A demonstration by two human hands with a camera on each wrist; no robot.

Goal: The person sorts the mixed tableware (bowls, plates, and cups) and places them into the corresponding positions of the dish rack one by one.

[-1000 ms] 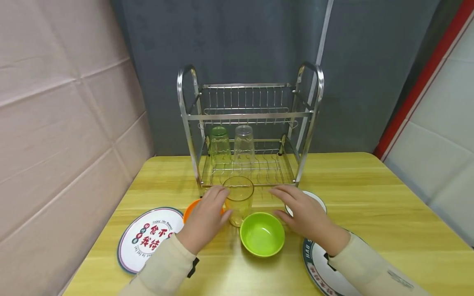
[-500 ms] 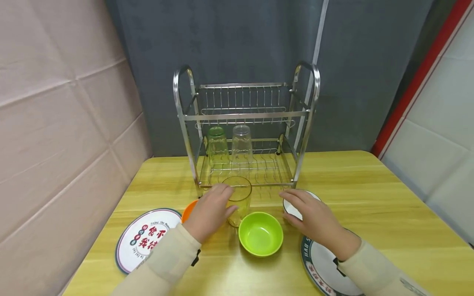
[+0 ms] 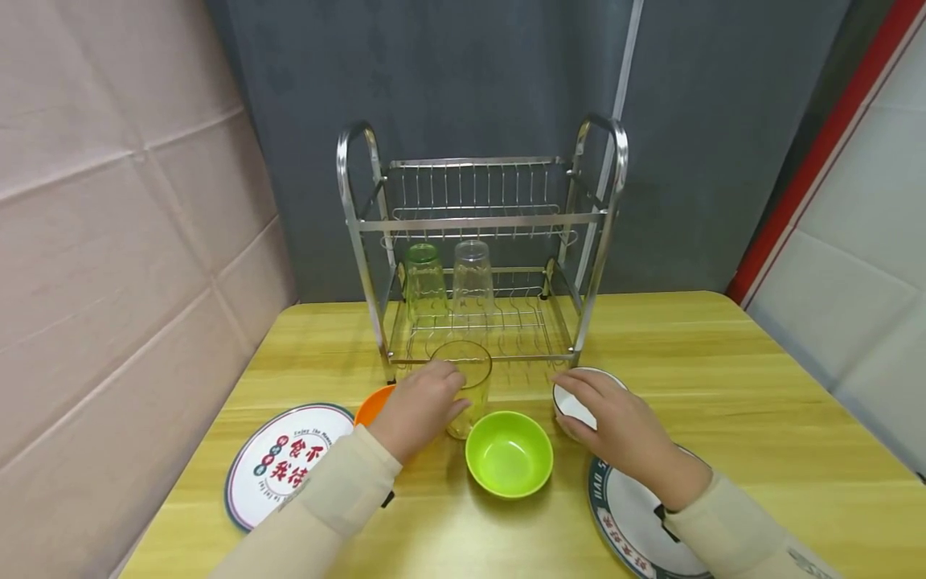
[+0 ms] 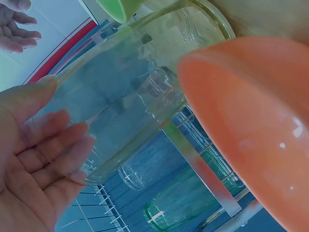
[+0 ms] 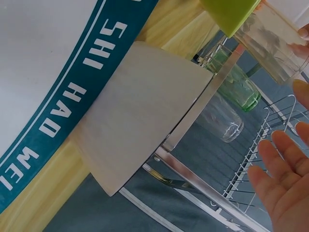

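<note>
My left hand (image 3: 427, 402) holds a yellow see-through glass (image 3: 470, 378) that stands upright on the table; in the left wrist view the thumb and fingers (image 4: 53, 154) lie round the glass (image 4: 130, 87). An orange bowl (image 3: 372, 404) sits just left of that hand. A green bowl (image 3: 509, 454) stands in front of the glass. My right hand (image 3: 615, 422) hovers with relaxed fingers over a small white bowl (image 3: 570, 404). In the right wrist view the fingers (image 5: 285, 188) are straight and apart from the bowl (image 5: 135, 121).
A two-tier steel dish rack (image 3: 477, 221) stands behind the bowls, with an upturned green cup (image 3: 424, 281) and a clear cup (image 3: 473, 277) on its lower shelf. Printed plates lie at the left (image 3: 282, 466) and right (image 3: 629, 523). A wall runs along the left.
My right hand has moved right, from beside the green bowl to over the white bowl. My left hand has settled closer round the yellow glass.
</note>
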